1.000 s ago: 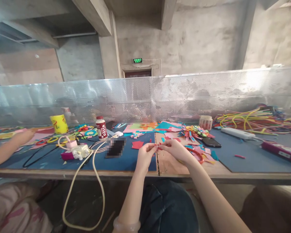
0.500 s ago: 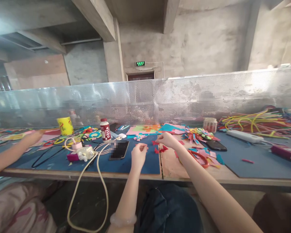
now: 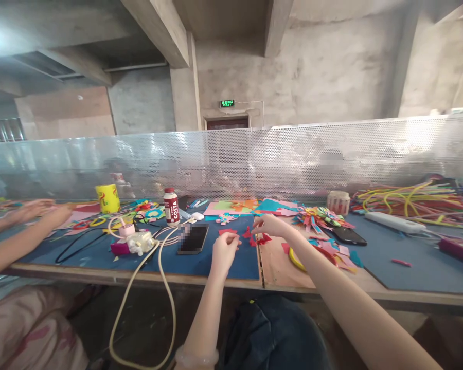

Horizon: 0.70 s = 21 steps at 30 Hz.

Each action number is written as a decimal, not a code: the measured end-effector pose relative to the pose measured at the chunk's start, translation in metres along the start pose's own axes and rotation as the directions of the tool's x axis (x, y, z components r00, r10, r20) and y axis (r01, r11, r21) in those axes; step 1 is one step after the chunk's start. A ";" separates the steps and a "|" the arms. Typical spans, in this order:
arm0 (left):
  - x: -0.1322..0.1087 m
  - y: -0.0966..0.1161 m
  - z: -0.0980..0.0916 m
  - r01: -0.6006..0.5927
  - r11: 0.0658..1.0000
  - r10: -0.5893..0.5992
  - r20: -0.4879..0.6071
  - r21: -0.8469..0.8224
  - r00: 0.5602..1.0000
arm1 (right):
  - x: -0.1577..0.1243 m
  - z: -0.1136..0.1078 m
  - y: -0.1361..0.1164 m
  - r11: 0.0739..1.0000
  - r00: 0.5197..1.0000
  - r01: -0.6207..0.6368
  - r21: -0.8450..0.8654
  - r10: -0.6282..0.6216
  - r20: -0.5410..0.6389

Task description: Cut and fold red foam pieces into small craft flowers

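Note:
My left hand [image 3: 226,253] is closed in a pinch above the blue mat, on a small piece of red paper [image 3: 227,233] that shows past its fingers. To its right, my right hand [image 3: 272,225] hovers with bent, slightly parted fingers over several folded red paper pieces [image 3: 263,239]. I see nothing in its grasp. A black phone [image 3: 195,238] lies left of my left hand. Beneath my right forearm are scissors with a yellow and red handle [image 3: 296,259], partly hidden, among paper scraps.
Left of the phone are a white cable [image 3: 172,303], a Costa bottle [image 3: 171,208] and a yellow roll [image 3: 108,199]. A co-worker's hands [image 3: 54,215] are at far left. At right lie a second phone [image 3: 349,236], a power strip [image 3: 394,223] and pipe cleaners [image 3: 412,198].
A wider piece of red paper now shows at my left fingers. My right fingers have tipped down over the red pieces. A second hand of the co-worker has come into view.

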<state>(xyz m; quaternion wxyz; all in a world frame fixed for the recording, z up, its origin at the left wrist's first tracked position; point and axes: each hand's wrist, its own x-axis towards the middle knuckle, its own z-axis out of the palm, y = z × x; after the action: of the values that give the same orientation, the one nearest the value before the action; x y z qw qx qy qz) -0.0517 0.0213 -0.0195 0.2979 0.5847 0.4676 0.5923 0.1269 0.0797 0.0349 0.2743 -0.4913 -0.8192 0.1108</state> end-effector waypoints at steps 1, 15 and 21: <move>0.001 -0.001 0.000 -0.005 1.000 0.005 0.007 0.008 1.000 | -0.005 -0.005 0.003 1.000 1.000 0.016 -0.010 -0.015 0.019; 0.013 0.014 -0.006 0.063 0.989 -0.061 -0.022 0.137 0.998 | -0.026 0.004 0.020 0.942 0.989 0.146 -0.301 -0.130 0.075; 0.053 0.022 -0.020 -0.060 0.770 0.023 0.067 0.635 0.998 | -0.021 0.014 0.032 0.928 0.978 0.206 -0.312 -0.209 0.026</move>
<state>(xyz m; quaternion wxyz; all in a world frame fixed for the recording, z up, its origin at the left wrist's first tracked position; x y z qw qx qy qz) -0.0739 0.0565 0.0249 0.0820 0.6772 0.6189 0.3894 0.1501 0.0782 0.0018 0.2062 -0.4396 -0.8726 -0.0517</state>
